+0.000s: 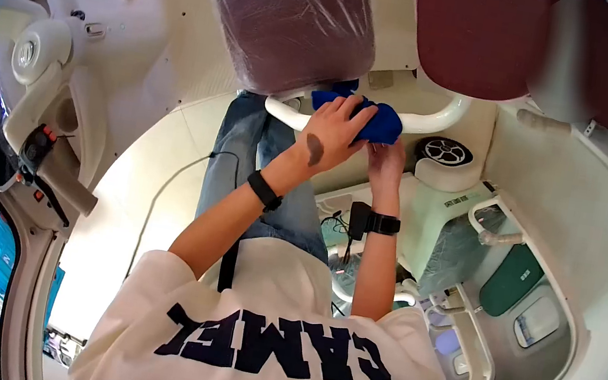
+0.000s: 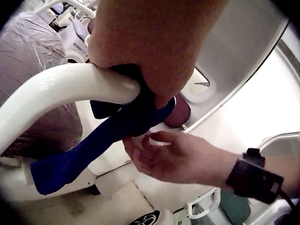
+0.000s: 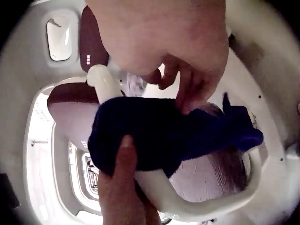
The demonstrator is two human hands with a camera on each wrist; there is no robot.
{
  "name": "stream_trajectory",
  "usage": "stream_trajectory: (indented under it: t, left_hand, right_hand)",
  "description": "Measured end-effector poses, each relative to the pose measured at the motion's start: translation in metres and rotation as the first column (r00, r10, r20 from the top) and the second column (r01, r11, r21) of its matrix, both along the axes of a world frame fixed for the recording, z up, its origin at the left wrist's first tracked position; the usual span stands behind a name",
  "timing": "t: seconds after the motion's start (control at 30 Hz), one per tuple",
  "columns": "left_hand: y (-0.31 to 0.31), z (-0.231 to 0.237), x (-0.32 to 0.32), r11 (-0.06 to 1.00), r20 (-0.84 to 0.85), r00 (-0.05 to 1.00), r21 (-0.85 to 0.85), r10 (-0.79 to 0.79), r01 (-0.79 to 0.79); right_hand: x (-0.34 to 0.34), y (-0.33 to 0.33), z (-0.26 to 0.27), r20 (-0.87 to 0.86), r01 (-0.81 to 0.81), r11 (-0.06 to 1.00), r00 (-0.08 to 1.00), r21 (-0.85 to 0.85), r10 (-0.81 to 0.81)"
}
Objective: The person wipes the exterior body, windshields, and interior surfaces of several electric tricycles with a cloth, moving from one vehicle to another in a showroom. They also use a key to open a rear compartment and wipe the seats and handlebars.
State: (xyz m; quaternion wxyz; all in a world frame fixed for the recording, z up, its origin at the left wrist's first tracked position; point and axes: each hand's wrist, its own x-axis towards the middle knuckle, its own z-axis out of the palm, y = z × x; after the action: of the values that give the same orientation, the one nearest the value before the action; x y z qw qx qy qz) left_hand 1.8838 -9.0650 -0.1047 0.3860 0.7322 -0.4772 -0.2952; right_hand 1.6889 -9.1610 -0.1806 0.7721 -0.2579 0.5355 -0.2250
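A blue cloth (image 1: 378, 124) is wrapped over a curved white handrail (image 1: 431, 123). My left hand (image 1: 331, 132) grips the cloth around the rail, its thumb (image 3: 125, 157) lying across the fabric in the right wrist view. A loose end of the cloth (image 2: 70, 168) hangs out to the side in the left wrist view. Beside the wrapped part, my right hand (image 2: 171, 157) has loosely bent fingers, with fingertips (image 3: 187, 107) right at the cloth's edge and the thumb apart from them. Part of the rail is hidden under the cloth.
A plastic-covered maroon seat (image 1: 291, 17) stands just beyond the rail, and another maroon seat (image 1: 480, 35) is to its right. A round speaker-like disc (image 1: 444, 151) sits at right. A thin cable (image 1: 149, 205) runs along the pale floor. At left is a steering wheel (image 1: 32, 51).
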Motion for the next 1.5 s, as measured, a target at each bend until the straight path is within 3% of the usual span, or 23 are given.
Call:
stream_trajectory:
  t: [0.1, 0.17, 0.23, 0.27, 0.3, 0.33, 0.37, 0.43, 0.47, 0.5, 0.53, 0.57, 0.6, 0.63, 0.7, 0.77, 0.83, 0.9, 0.93, 0.97, 1.03, 1.27, 1.5]
  left_hand:
    - [0.018, -0.007, 0.005, 1.000, 0.022, 1.000, 0.002, 0.012, -0.012]
    - [0.032, -0.012, 0.006, 1.000, 0.032, 0.999, 0.017, 0.015, -0.015]
    - [0.046, -0.017, 0.008, 0.999, 0.019, 1.000, 0.048, 0.016, -0.017]
    - [0.053, -0.019, 0.012, 0.998, 0.001, 1.000, 0.053, 0.021, -0.021]
    - [0.058, -0.021, 0.015, 0.998, -0.016, 0.999, 0.058, 0.028, -0.027]
    - [0.064, -0.024, 0.015, 0.996, -0.021, 0.999, 0.080, 0.041, -0.039]
    - [0.070, -0.027, 0.016, 0.995, -0.016, 0.999, 0.090, 0.045, -0.043]
    - [0.077, -0.032, 0.019, 0.990, -0.085, 0.992, 0.112, 0.095, -0.085]
    - [0.079, -0.034, 0.020, 0.990, -0.051, 0.995, 0.119, 0.086, -0.079]
    - [0.080, -0.032, 0.022, 0.988, -0.038, 0.996, 0.131, 0.087, -0.081]
    - [0.079, -0.029, 0.023, 0.985, -0.066, 0.994, 0.156, 0.091, -0.079]
    - [0.077, -0.026, 0.023, 0.981, -0.096, 0.991, 0.179, 0.092, -0.074]
    - [0.075, -0.025, 0.021, 0.976, -0.104, 0.987, 0.194, 0.120, -0.098]
    - [0.073, -0.023, 0.017, 0.975, -0.103, 0.988, 0.201, 0.114, -0.091]
    - [0.065, -0.019, 0.008, 0.963, -0.019, 0.988, 0.228, 0.153, -0.145]
    - [0.047, -0.006, 0.000, 0.967, -0.003, 0.988, 0.203, 0.157, -0.153]
    - [0.023, 0.007, -0.010, 0.976, 0.045, 0.994, 0.190, 0.096, -0.103]
    - [-0.011, 0.020, -0.023, 0.988, 0.081, 0.996, 0.149, 0.026, -0.038]
    - [-0.030, 0.027, -0.031, 0.989, 0.096, 0.995, 0.142, 0.026, -0.040]
    - [-0.048, 0.031, -0.039, 0.990, 0.110, 0.993, 0.135, 0.032, -0.047]
    - [-0.079, 0.034, -0.051, 0.993, 0.136, 0.990, 0.108, 0.037, -0.052]
    - [-0.105, 0.034, -0.060, 0.984, 0.124, 0.981, 0.074, 0.150, -0.160]
    - [-0.080, 0.031, -0.074, 0.931, 0.177, 0.921, 0.054, 0.347, -0.361]
  right_hand:
    - [0.015, 0.005, 0.000, -0.161, -0.102, 0.991, 0.980, 0.088, 0.116]
    - [0.033, 0.024, 0.000, -0.403, -0.290, 0.931, 0.842, 0.222, 0.358]
    - [0.027, 0.029, -0.037, -0.331, -0.320, 0.873, 0.833, 0.368, 0.444]
    - [0.021, 0.034, -0.060, -0.252, -0.671, 0.738, 0.727, -0.064, 0.639]
    - [0.020, 0.036, -0.072, -0.275, -0.785, 0.375, 0.549, -0.493, 0.789]
    - [0.043, 0.044, -0.037, -0.145, -0.674, 0.687, 0.734, -0.270, 0.663]
    - [0.055, 0.042, -0.030, -0.134, -0.676, 0.687, 0.732, -0.267, 0.668]
    - [0.072, 0.035, -0.037, 0.053, -0.513, 0.857, 0.856, -0.048, 0.515]
    - [0.058, 0.030, -0.064, -0.529, -0.770, 0.293, 0.613, -0.567, 0.586]
    - [0.052, 0.021, -0.072, -0.514, -0.762, 0.300, 0.620, -0.573, 0.593]
    - [0.049, 0.012, -0.075, -0.047, -0.554, 0.806, 0.829, -0.210, 0.557]
    - [0.046, 0.006, -0.079, 0.275, -0.281, 0.880, 0.944, 0.382, 0.182]
    - [0.066, -0.002, -0.027, 0.165, -0.472, 0.879, 0.874, 0.067, 0.457]
    - [0.036, -0.006, -0.047, 0.168, -0.466, 0.881, 0.877, 0.074, 0.450]
    - [-0.045, -0.018, -0.111, -0.321, -0.605, 0.723, 0.794, -0.334, 0.516]
    - [-0.037, -0.034, -0.022, -0.278, -0.352, 0.907, 0.917, -0.230, 0.286]
    - [-0.046, -0.050, 0.035, -0.242, -0.321, 0.881, 0.938, -0.346, 0.246]
    - [-0.031, -0.089, 0.096, -0.311, -0.493, 0.541, 0.864, -0.681, 0.395]
    - [-0.032, -0.114, 0.113, -0.543, -0.649, 0.184, 0.733, -0.738, 0.409]
    - [-0.023, -0.127, 0.128, -0.543, -0.652, 0.188, 0.731, -0.735, 0.412]
    - [-0.003, -0.145, 0.146, -0.752, -0.728, -0.218, 0.575, -0.650, 0.323]
    - [0.020, -0.148, 0.091, -0.578, -0.503, -0.287, 0.679, -0.815, 0.452]
    - [0.045, -0.129, 0.110, -0.821, -0.603, -0.560, 0.458, -0.568, 0.340]
